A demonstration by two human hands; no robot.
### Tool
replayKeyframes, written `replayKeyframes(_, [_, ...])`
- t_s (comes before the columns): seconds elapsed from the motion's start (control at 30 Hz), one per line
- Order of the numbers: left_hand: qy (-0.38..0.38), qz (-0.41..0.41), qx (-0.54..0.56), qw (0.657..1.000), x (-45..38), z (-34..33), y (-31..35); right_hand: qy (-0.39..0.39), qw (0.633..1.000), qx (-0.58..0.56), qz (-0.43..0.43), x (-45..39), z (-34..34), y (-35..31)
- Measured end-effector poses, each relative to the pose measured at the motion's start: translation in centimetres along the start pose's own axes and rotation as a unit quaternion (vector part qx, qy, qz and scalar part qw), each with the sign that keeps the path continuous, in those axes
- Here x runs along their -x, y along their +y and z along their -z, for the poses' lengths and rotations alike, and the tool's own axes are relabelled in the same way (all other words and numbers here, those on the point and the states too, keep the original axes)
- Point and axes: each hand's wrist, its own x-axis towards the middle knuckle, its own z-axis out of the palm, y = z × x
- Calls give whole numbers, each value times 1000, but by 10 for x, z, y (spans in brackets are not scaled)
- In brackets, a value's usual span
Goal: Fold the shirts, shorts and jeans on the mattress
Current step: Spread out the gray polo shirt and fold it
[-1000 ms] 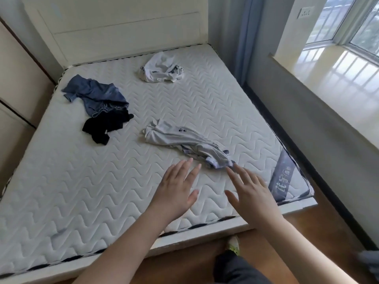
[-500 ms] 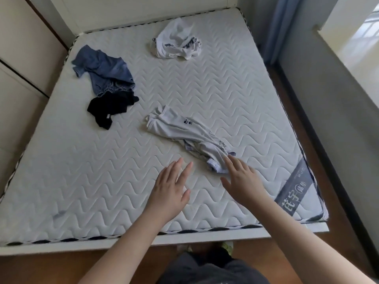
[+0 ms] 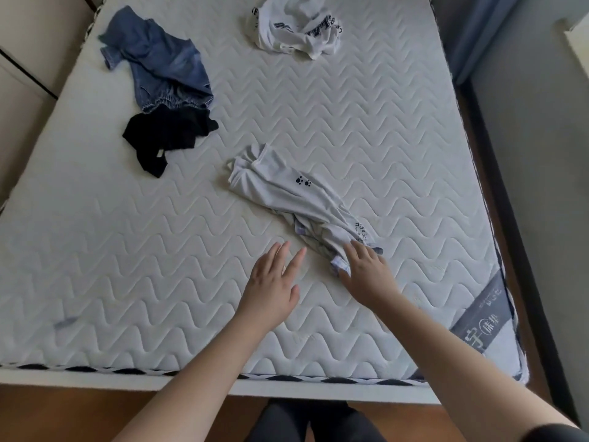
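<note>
Right hand (image 3: 366,275) on the near end of the crumpled grey shirt (image 3: 287,199) mid-mattress (image 3: 382,138), fingers curling onto its hem; left hand (image 3: 271,282) flat beside it, fingers released; jeans (image 3: 159,62) far left

floor (image 3: 79,406): wood | curtain (image 3: 478,33): blue | wall (image 3: 541,154): grey

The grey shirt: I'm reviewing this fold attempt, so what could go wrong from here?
The grey shirt lies twisted and bunched, and only the right hand touches its near end; pulling one-handed may drag it, not spread it. The left hand is off it, over the bare mattress.
</note>
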Motion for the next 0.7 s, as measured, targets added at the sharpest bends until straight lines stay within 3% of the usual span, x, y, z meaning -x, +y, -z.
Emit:
replayKeyframes(0.53, [-6,-36,-6,999,-80,-85,-41,-87,994,68,18,-140,-97,30])
replayKeyframes(0.7, [-79,-43,-17,996,-105,-109,-47,-141,987,37,-70,-177,-111,41])
